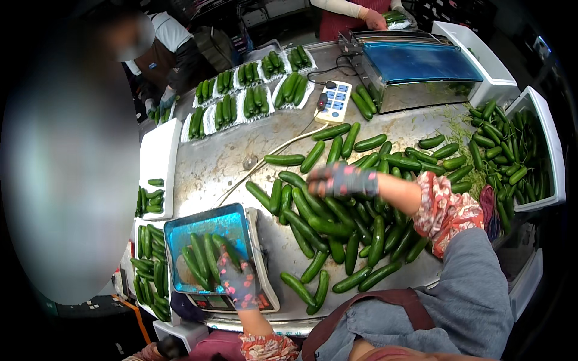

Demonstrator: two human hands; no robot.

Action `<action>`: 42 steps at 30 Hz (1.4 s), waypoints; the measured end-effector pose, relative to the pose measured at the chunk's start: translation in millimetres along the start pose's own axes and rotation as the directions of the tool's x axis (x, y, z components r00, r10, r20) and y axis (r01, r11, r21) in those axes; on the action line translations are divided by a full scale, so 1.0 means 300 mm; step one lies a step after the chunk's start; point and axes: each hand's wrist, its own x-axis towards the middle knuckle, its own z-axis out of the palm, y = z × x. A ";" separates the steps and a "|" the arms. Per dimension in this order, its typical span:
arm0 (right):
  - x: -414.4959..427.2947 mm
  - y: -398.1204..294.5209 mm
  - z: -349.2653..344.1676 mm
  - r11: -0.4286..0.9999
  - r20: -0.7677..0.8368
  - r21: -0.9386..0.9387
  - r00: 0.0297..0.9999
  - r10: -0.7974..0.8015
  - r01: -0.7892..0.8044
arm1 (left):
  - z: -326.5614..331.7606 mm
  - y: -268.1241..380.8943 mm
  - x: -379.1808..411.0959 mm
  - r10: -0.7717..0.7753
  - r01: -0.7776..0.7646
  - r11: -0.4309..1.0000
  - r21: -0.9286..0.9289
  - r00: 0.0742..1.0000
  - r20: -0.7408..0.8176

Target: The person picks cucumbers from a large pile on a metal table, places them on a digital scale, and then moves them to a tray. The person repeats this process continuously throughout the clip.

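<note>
My left hand, in a grey glove with a floral pattern, rests on a cucumber at the right side of a blue scale tray. Several more cucumbers lie in that tray beside it. Its fingertips are partly hidden, so its grip is unclear. Over the upper part of a large heap of cucumbers hovers my right hand, in a matching glove. It is blurred, and whether its fingers hold anything cannot be made out. The digital scale stands on a metal table.
Bundled cucumbers in white netting line the far left. A power strip and its cable cross the middle, near a wrapping machine. White foam boxes of cucumbers stand right and left. People work at the far side; another person is blurred at left.
</note>
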 end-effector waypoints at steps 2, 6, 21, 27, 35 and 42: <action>0.030 0.097 -0.147 0.932 -0.345 -0.075 0.887 0.309 -0.354 | 0.025 -0.063 -0.007 -0.040 0.031 0.975 -0.221 0.998 -0.038; 0.067 0.469 -0.414 0.545 -0.567 -0.513 0.738 0.365 -0.663 | -0.006 -0.082 -0.019 -0.178 0.134 0.815 -0.564 0.984 -0.023; 0.189 0.668 -0.592 0.279 -0.465 -0.502 0.528 0.711 -0.819 | 0.052 0.254 -0.170 0.002 0.326 0.188 -0.926 0.943 0.332; 0.150 0.670 -0.536 0.159 -0.547 -0.406 0.379 0.747 -0.900 | 0.267 0.308 -0.215 0.170 0.262 0.186 -0.947 0.941 0.294; 0.090 0.627 -0.493 0.382 -0.274 -0.432 0.522 0.808 -0.817 | 0.369 0.535 0.115 0.585 -0.543 0.811 -0.220 0.760 0.283; -0.174 0.492 -0.492 0.718 0.254 0.268 0.766 0.590 -0.642 | 0.393 0.531 0.078 0.272 -0.343 0.924 0.170 0.900 0.340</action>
